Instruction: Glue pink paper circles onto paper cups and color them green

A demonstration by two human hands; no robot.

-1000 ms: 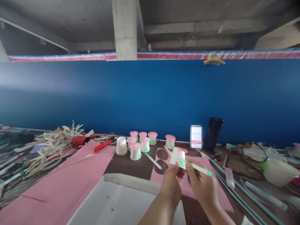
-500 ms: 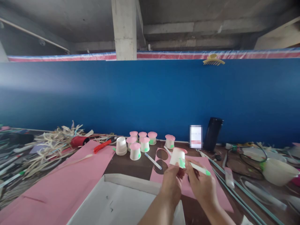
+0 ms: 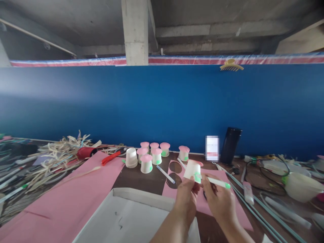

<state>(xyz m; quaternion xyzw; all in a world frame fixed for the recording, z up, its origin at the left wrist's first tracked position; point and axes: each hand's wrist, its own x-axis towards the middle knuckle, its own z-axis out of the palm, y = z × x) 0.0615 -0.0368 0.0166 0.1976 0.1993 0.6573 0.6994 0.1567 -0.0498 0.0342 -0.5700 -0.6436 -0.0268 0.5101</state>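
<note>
My left hand (image 3: 186, 195) grips an upturned white paper cup (image 3: 191, 169) near its rim; a pink paper disc is on the cup's base and a green patch colours its side. In my right hand (image 3: 219, 195) is a white marker (image 3: 217, 182) with a green end, its tip at the green patch. Pink paper (image 3: 236, 206) with round holes cut in it lies under both hands. Behind, several similar pink-topped cups (image 3: 146, 164) stand on the table, beside plain stacked white cups (image 3: 131, 158).
A shallow white box lid (image 3: 131, 212) lies in front of me. Left are a large pink sheet (image 3: 63, 199), a red tool (image 3: 110, 157) and a heap of pale strips (image 3: 68, 148). A dark bottle (image 3: 231, 145) stands by the blue partition (image 3: 162, 104); tubes (image 3: 255, 209) lie at right.
The marker in my right hand has shifted slightly right and now its tip shows against the green patch. My left hand keeps the cup almost where it was.
</note>
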